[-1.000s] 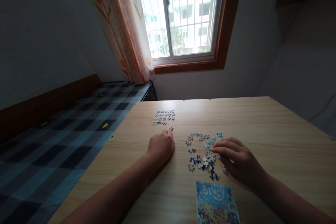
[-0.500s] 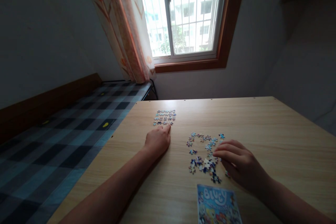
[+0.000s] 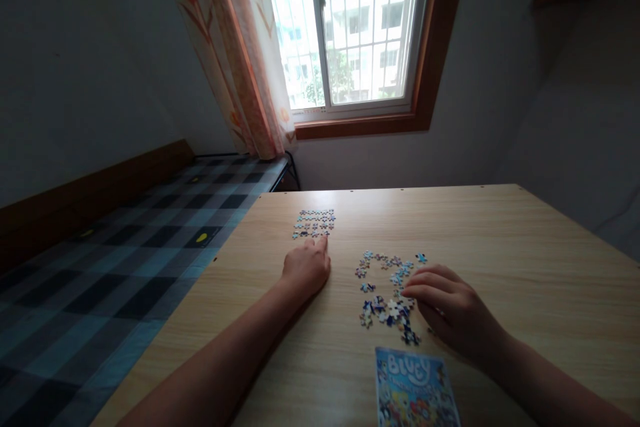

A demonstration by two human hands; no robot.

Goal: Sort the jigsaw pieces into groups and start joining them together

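My left hand (image 3: 307, 264) reaches to the rows of small jigsaw pieces (image 3: 316, 219) on the far left of the table. Its index finger is stretched out, the tip at a jigsaw piece (image 3: 327, 233) at the right end of the nearest row. The other fingers are partly bent, and no piece shows gripped in them. My right hand (image 3: 453, 303) rests beside the loose heap of jigsaw pieces (image 3: 394, 309), fingertips at its right edge. A gap shows between its fingers and thumb; anything beneath the palm is hidden.
A blue picture card or box marked "Bluey" (image 3: 417, 387) lies at the near edge of the wooden table (image 3: 525, 247). One loose blue piece (image 3: 421, 257) sits above my right hand. A bed with checked cover (image 3: 165, 260) adjoins the left side; a curtained window (image 3: 367, 33) is beyond.
My left hand has slid a jigsaw piece away from me, up to the right end of the nearest row. My right hand stays by the heap with little movement.
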